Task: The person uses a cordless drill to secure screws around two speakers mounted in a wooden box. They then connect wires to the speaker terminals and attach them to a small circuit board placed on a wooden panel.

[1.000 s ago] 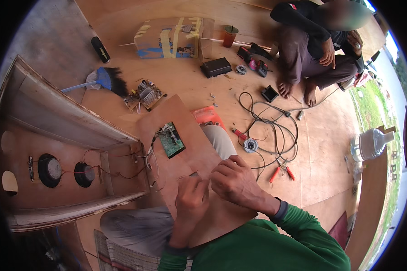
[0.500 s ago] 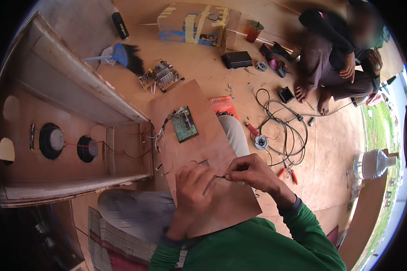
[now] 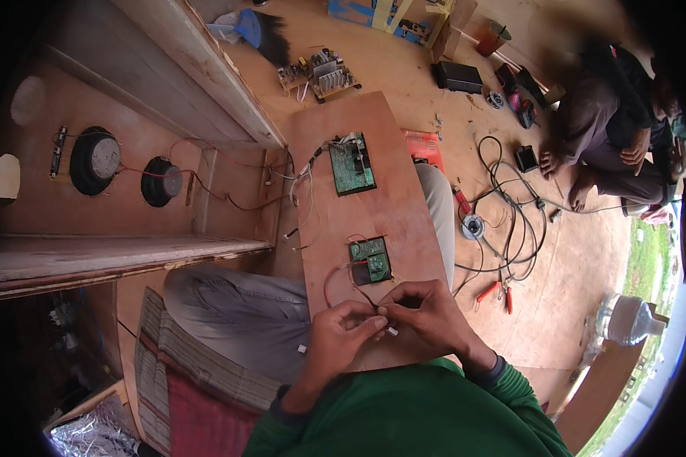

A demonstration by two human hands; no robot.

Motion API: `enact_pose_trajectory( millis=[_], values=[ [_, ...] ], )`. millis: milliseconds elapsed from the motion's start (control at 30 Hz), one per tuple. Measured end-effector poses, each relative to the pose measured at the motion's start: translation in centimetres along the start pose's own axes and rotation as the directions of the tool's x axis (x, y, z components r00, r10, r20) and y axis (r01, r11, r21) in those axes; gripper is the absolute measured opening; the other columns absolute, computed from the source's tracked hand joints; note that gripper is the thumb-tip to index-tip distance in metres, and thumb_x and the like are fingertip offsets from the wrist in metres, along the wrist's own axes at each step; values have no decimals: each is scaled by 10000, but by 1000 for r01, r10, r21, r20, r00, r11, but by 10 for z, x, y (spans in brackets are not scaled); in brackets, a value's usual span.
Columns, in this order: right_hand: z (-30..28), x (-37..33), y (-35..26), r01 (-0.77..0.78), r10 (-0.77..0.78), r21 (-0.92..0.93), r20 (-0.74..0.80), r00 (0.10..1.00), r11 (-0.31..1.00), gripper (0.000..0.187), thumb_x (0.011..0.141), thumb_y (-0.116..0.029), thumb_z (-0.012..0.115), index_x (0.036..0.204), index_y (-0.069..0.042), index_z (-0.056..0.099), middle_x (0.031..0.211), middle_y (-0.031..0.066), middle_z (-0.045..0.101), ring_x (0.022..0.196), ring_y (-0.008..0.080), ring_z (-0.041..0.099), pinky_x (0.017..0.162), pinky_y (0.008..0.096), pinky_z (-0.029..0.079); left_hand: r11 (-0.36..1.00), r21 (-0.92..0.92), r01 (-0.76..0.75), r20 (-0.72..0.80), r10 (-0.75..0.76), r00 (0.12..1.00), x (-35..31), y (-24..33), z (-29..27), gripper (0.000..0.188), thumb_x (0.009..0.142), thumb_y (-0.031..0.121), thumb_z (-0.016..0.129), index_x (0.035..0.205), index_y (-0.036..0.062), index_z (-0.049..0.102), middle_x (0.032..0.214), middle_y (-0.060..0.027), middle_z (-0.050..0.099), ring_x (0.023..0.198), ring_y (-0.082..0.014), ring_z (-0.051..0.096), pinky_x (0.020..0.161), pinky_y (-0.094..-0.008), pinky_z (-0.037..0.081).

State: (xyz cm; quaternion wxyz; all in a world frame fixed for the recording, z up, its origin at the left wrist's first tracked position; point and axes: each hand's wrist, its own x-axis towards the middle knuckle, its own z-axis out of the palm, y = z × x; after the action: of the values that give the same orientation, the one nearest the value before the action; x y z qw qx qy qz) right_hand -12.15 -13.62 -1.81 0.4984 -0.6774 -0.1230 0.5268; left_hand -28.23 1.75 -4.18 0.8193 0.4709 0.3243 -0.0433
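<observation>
My left hand (image 3: 339, 335) and my right hand (image 3: 428, 314) meet fingertip to fingertip over the near end of a brown wooden panel (image 3: 404, 221) lying across my lap. Between them, both hands pinch a thin dark wire (image 3: 364, 295). It runs up to a small green circuit board (image 3: 370, 257) set in a cutout in the panel. From the same board a red wire (image 3: 328, 283) loops toward my left hand. A white plug (image 3: 392, 331) pokes out below my fingers. Farther up the panel sits a larger green circuit board (image 3: 352, 166) with loose wires.
On the left stands a wooden speaker box (image 3: 236, 247) with two wired speakers (image 3: 97, 161). Across the floor lie a coiled black cable (image 3: 511, 206), red-handled pliers (image 3: 508, 298), an angle grinder (image 3: 465, 206) and a heatsink board (image 3: 329, 76). Another person (image 3: 610, 114) sits at the upper right.
The view has shifted, so the scene sits lower and farther right. My left hand has come off the small circuit board, which now shows, and both hands are closer together on the wire.
</observation>
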Motion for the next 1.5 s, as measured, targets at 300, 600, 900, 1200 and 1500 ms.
enact_pose_trajectory(
  millis=[300,600,900,1200,1500],
  values=[
    [-6,0,-13,-15,11,103,36,999,995,141,1051,-53,753,1124,63,789,1005,84,790,889,143,772,780,284,637,996,91,-9,-8,9,1000,6,3,8,170,1043,95,812,1096,-63,778,979,-77,794,862,-104,728,768,-276,601],
    [-13,4,-15,275,-285,-281,5,959,920,70,1057,-11,692,1095,33,730,1023,62,721,891,124,742,748,302,602,998,41,-45,112,40,993,5,7,-6,146,1064,94,783,1082,-51,779,1009,-71,783,899,-119,732,840,-303,604],
    [-31,5,-27,166,-163,-130,35,986,978,229,1061,-54,673,1271,8,743,1169,107,731,975,174,738,879,342,584,990,-141,-13,74,24,997,-4,13,-4,89,1051,16,763,1092,-61,746,1065,-123,788,956,-181,757,865,-348,639],
    [-1,7,-19,178,-173,-76,73,982,981,163,1077,-108,747,1169,26,760,1066,57,741,932,107,707,835,293,559,990,-55,-131,-32,130,991,0,7,7,122,1031,-5,784,1118,-79,742,1027,-108,796,921,-142,762,816,-281,627],
    [-1,12,-20,261,-263,-172,12,965,950,147,1014,-129,789,1076,3,774,1010,83,770,895,159,726,794,322,571,958,164,-236,-74,250,965,4,23,0,206,1101,91,729,1219,-77,752,1103,-84,784,1024,-134,757,891,-287,615]
  ],
)
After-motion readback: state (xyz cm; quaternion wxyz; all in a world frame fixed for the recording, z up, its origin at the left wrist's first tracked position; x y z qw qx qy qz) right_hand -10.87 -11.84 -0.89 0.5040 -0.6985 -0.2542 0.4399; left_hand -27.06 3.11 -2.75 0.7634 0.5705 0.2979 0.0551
